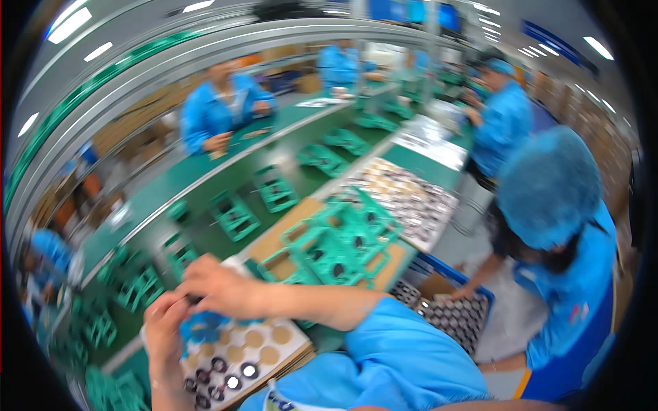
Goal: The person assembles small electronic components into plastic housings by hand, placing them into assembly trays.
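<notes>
Head view: two bare hands, left hand (166, 325) and right hand (223, 286), fingertips together, pinching one small dark piece (194, 299) above one pale board (290, 347). On the board, about seven dark round parts (249, 370) and roughly eight tan discs (281, 335); blur limits the count. Just beyond the right forearm, green frames (336, 246) overlap, number unclear. Farther along the surface (428, 166), one sheet of round parts, uncountable. One blue crate (491, 309) to the right; at least four blue-clad co-workers (504, 113) around.
</notes>
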A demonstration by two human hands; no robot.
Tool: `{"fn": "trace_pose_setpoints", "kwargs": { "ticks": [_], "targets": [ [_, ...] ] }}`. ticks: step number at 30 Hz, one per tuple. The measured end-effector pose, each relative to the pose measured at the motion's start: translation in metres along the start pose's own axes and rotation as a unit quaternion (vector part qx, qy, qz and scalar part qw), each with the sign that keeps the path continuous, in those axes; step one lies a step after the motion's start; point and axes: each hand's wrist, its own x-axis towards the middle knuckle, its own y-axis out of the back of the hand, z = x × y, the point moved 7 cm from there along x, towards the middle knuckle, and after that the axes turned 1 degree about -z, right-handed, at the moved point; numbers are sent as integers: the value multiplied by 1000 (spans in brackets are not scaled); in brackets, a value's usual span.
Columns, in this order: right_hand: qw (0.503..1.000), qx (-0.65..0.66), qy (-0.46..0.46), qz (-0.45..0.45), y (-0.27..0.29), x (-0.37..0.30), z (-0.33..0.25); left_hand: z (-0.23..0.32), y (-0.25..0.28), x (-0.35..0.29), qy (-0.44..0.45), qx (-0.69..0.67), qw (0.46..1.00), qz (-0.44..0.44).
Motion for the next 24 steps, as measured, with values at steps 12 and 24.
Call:
{"fn": "trace_pose_setpoints", "kwargs": {
  "ticks": [12, 24],
  "targets": [
    [917, 335, -192, -101, -10, -2, 21, -18, -3, 0, 91, -131, 986, -44],
    [869, 419, -237, 113, 26, -3, 40, -41, 49, 87, 13, 353, 933, 65]
  ]
}}
